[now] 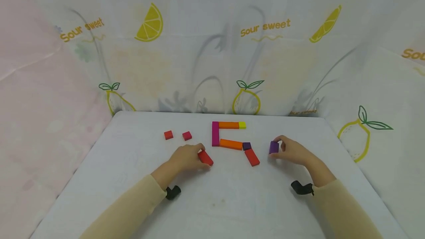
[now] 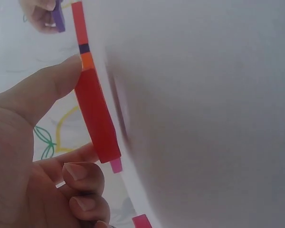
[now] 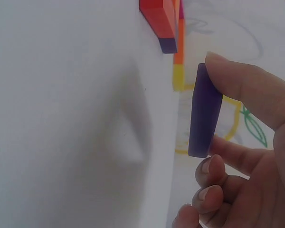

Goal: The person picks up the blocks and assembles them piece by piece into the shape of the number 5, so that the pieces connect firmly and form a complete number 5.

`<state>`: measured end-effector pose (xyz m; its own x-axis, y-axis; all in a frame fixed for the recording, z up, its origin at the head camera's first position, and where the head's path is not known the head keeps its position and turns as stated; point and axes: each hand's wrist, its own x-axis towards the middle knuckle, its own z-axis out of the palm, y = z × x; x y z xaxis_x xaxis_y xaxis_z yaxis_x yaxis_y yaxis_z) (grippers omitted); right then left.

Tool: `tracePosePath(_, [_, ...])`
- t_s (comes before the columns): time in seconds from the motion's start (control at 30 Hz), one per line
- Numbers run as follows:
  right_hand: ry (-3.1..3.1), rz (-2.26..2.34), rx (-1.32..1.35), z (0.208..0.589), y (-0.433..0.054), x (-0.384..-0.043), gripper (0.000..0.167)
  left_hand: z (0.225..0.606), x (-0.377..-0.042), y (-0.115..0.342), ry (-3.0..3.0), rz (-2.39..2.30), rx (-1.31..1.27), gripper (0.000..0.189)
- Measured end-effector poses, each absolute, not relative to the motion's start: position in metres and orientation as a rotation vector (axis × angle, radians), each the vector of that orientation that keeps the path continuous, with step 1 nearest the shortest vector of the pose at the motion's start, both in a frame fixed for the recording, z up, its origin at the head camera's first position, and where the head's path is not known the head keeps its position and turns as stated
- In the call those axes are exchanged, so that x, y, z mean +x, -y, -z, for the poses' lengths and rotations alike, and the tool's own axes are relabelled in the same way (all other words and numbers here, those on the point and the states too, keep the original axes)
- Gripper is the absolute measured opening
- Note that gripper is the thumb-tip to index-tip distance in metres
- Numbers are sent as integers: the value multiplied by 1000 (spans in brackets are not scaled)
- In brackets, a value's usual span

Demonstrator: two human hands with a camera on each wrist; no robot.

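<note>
"If those two held pieces are what they seem, small solid blocks, how would they handle?"

"Light and stiff, I'd judge, hardly fragile, perhaps slick on the smooth faces. Best taken by the ends, as here: the left hand pinches the red block between thumb and finger, and the right hand pinches the purple block likewise."

"And their looks?"

"One is a plain red, flat-sided bar; the other deep purple, its corners slightly rounded. Both seem just above the white table, though these angles make the gap hard to judge."

"What lies around them?"

"Between the hands, a magenta bar. From its far end an orange bar runs to a yellow piece; from its near end another orange bar leads to a dark purple cube, with a slanting red bar beyond. Past the left hand sit a red cube and a pinkish-red cube, apart."
</note>
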<state>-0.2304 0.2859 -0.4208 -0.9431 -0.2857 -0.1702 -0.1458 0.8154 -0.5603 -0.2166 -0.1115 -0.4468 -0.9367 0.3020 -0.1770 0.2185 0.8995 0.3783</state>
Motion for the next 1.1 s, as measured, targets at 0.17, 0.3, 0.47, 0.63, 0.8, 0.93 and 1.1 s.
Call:
tracePosePath(0.17, [-2718,797,-301,420,-279,-224,70,445,-209,106,-2813,-540,426,63])
tracePosePath(0.3, [-2689,772,-281,420,-272,-217,71,440,-200,98,-2804,-564,438,61])
tracePosePath(0.47, [-2679,761,-314,420,-262,-209,70,432,-190,90,-2786,-566,424,59])
tracePosePath(0.63, [-2668,777,-370,421,-253,-202,64,433,-186,84,-2754,-575,392,60])
tracePosePath(0.8, [-2643,775,-370,422,-246,-194,62,436,-183,77,-2733,-561,387,57])
tracePosePath(0.93, [-2640,782,-376,421,-239,-190,60,436,-180,71,-2745,-541,415,58])
tracePosePath(1.1, [-2623,795,-422,421,-232,-186,59,433,-176,65,-2756,-529,437,58])
